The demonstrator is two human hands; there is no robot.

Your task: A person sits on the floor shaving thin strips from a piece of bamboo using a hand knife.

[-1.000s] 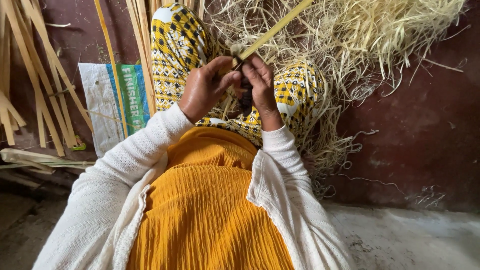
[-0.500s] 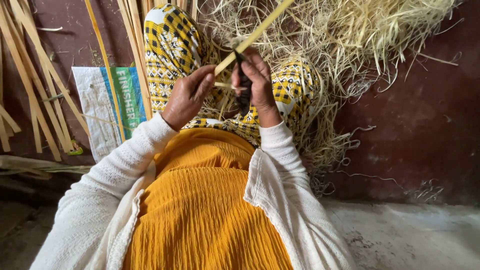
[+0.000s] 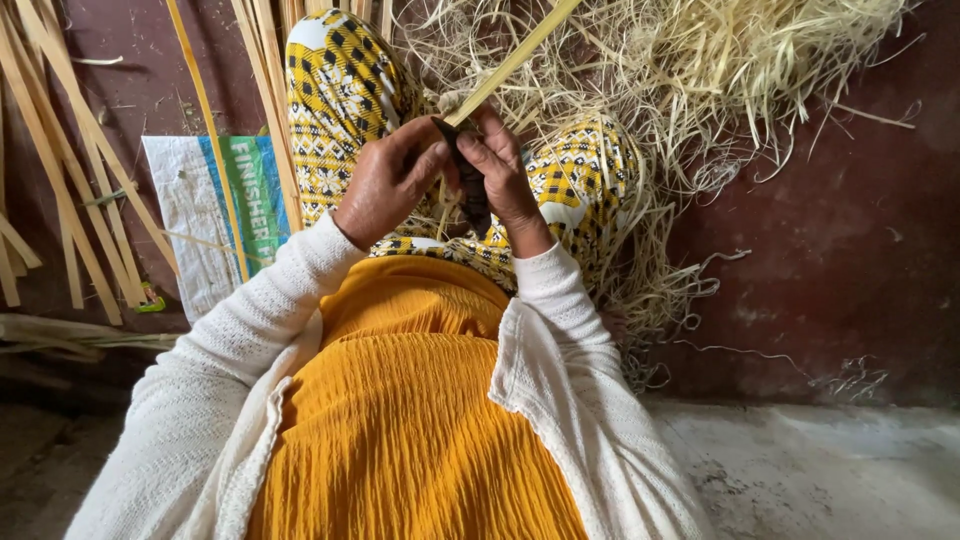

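A long pale bamboo strip [image 3: 520, 55] slants up to the right from my hands over my lap. My left hand [image 3: 385, 180] grips its near end with thumb and fingers. My right hand [image 3: 500, 165] is closed around a dark knife [image 3: 468, 185], whose blade meets the strip's end between the two hands. Both hands touch each other above my knees, which are covered by yellow, black and white patterned cloth [image 3: 340, 90]. White knitted sleeves and a yellow top fill the lower part of the view.
A big heap of thin pale shavings [image 3: 720, 80] lies ahead and to the right on the dark red floor. Several bamboo strips [image 3: 80, 160] lean at the left beside a white, green and blue woven sack [image 3: 215, 215]. A grey concrete floor [image 3: 830, 470] is at lower right.
Both hands have drawn together again on the strip's end. The strip has shifted slightly and the view has tilted a little.
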